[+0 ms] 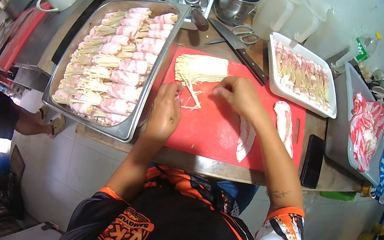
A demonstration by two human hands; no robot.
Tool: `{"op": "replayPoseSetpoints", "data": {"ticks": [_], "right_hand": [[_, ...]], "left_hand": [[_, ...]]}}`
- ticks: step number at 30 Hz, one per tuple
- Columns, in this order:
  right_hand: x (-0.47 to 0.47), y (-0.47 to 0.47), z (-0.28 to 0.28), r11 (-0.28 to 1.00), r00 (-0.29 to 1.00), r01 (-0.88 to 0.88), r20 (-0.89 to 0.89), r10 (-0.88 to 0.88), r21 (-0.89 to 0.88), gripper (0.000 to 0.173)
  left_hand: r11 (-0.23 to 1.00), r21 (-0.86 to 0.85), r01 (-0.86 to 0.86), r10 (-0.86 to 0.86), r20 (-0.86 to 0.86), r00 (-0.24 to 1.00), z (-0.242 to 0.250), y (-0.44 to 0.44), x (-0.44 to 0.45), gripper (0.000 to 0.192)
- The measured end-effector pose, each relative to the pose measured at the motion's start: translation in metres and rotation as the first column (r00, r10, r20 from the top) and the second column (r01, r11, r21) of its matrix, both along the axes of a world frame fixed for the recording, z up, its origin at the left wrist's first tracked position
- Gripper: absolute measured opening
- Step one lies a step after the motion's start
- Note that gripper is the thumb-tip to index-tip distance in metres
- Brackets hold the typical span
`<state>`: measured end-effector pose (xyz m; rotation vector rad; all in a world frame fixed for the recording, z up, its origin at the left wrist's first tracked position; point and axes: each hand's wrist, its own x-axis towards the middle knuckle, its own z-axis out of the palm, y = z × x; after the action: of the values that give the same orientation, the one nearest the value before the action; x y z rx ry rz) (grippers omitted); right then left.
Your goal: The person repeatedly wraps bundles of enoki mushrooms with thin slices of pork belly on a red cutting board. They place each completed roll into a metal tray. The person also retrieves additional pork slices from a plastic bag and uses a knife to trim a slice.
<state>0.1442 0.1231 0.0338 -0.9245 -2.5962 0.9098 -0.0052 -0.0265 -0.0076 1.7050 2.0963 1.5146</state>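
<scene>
On a red cutting board (209,130) lies a bundle of enoki mushrooms (201,68), with a few loose strands (193,95) hanging off its near side. My left hand (166,109) is at the board's left edge, fingers curled beside those strands. A bit of pinkish material shows at its fingertips, but the grip is hidden. Just right of the bundle, my right hand (238,95) hovers over the board with bent fingers; whether it pinches anything is unclear. Two raw bacon strips lie on the board: one (245,141) partly under my right forearm, the other (283,124) farther right.
Left stands a deep steel pan (134,125) of bacon-wrapped enoki rolls. Behind the board lie a kitchen knife (242,52) and scissors (245,33). A white tray (326,112) of rolls, a phone (312,160) and a grey bin (339,138) are right. A person's leg (33,123) shows left.
</scene>
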Motion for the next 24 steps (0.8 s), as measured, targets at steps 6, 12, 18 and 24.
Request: {"op": "replayPoseSetpoints", "data": {"ticks": [6, 12, 18, 24], "right_hand": [[-0.034, -0.031, -0.027, 0.999, 1.0, 0.018, -0.008, -0.018, 0.049, 0.022], [-0.029, 0.0, -0.033, 0.916, 0.993, -0.04, -0.087, 0.081, 0.398, 0.009], [-0.023, 0.015, -0.034, 0.939, 0.97, 0.017, -0.235, 0.069, 0.344, 0.009], [-0.03, 0.023, -0.021, 0.883, 0.96, -0.11, -0.183, 0.214, 0.457, 0.005]], "left_hand": [[0.989, -0.15, 0.013, -0.023, -0.071, 0.997, -0.01, -0.014, -0.001, 0.033], [0.986, -0.151, 0.074, -0.066, 0.061, 0.996, -0.017, 0.017, 0.016, 0.03], [0.99, -0.134, -0.054, 0.053, -0.007, 0.999, -0.013, 0.06, 0.01, 0.024], [0.989, 0.02, -0.146, 0.146, -0.022, 0.989, -0.015, 0.055, -0.012, 0.021]]}}
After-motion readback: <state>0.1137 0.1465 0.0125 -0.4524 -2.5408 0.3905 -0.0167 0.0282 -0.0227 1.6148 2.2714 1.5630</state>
